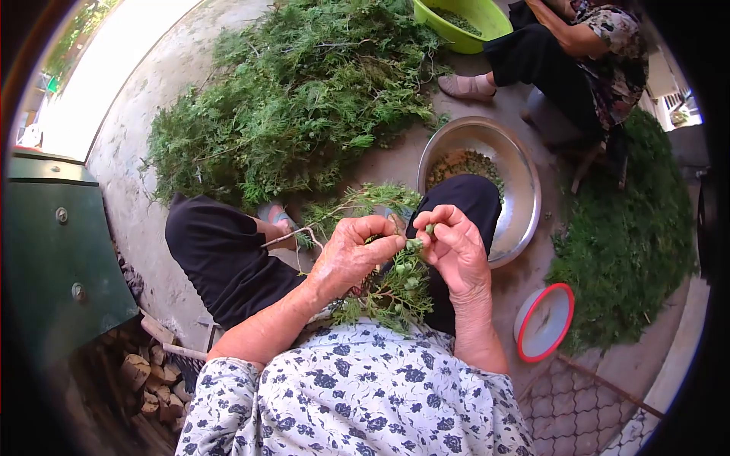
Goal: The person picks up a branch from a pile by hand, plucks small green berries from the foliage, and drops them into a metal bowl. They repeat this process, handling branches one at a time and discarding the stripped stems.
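My left hand [351, 254] grips a leafy green sprig [391, 289] with small round green berries, held over my lap. My right hand [453, 245] pinches one of the small berries [430, 228] at the sprig's tip, touching the left hand's fingertips. More of the sprig [357, 201] trails forward past my knees. Just beyond my hands sits a steel bowl [525, 190] holding picked green and brown bits. My black trouser legs lie under the hands.
A large heap of cut green branches [296, 99] lies ahead on the concrete. Another green pile [631, 243] is at right. A red-rimmed white lid [544, 321], a green basin [464, 23], a seated person [578, 53], a green box [53, 251] and firewood [148, 376] surround me.
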`<state>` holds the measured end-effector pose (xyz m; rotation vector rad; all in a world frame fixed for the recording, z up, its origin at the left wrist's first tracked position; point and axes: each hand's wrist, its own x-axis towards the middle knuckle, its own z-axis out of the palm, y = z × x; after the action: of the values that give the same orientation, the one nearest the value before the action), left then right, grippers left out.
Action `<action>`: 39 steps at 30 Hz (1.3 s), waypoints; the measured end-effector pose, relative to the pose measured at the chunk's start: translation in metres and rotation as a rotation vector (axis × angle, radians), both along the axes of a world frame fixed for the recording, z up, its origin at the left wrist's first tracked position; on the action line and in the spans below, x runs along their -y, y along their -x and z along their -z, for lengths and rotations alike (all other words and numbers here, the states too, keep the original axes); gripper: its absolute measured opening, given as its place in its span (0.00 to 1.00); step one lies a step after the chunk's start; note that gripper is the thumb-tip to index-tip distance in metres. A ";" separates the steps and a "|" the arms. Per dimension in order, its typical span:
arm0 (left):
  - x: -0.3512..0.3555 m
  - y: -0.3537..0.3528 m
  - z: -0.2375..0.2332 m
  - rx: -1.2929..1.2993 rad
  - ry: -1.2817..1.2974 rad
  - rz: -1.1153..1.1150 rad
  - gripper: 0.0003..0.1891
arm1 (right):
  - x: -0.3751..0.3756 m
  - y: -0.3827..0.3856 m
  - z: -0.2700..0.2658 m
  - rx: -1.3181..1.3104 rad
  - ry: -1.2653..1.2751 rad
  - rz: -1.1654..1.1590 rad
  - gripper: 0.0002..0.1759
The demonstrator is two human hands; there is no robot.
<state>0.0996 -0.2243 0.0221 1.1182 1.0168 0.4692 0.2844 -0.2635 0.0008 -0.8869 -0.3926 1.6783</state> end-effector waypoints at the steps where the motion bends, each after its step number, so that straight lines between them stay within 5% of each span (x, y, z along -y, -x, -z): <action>1: 0.001 0.000 0.007 0.024 -0.022 -0.018 0.08 | 0.002 -0.002 0.001 0.011 0.000 -0.023 0.10; 13: 0.002 -0.003 0.003 -0.053 -0.143 0.009 0.07 | 0.005 0.016 -0.011 0.625 -0.164 -0.068 0.10; 19: 0.003 0.001 0.015 0.051 -0.021 0.011 0.07 | -0.003 0.013 0.002 0.053 0.076 -0.079 0.13; 22: 0.003 0.002 0.022 0.332 0.075 -0.212 0.07 | -0.007 0.017 -0.005 -0.015 -0.010 -0.028 0.11; 34: 0.006 -0.002 0.018 0.262 0.052 -0.285 0.07 | -0.004 0.022 -0.009 0.072 0.049 -0.023 0.16; 36: 0.007 -0.003 0.016 0.263 0.044 -0.269 0.07 | -0.001 0.022 -0.007 0.301 0.014 -0.112 0.15; 39: 0.008 -0.004 0.017 0.251 0.021 -0.240 0.07 | -0.002 0.026 -0.007 0.304 0.037 -0.089 0.13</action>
<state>0.1032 -0.2327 0.0055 0.8960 0.9348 0.7704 0.2580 -0.2618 0.0078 -1.1724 -0.6159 1.6385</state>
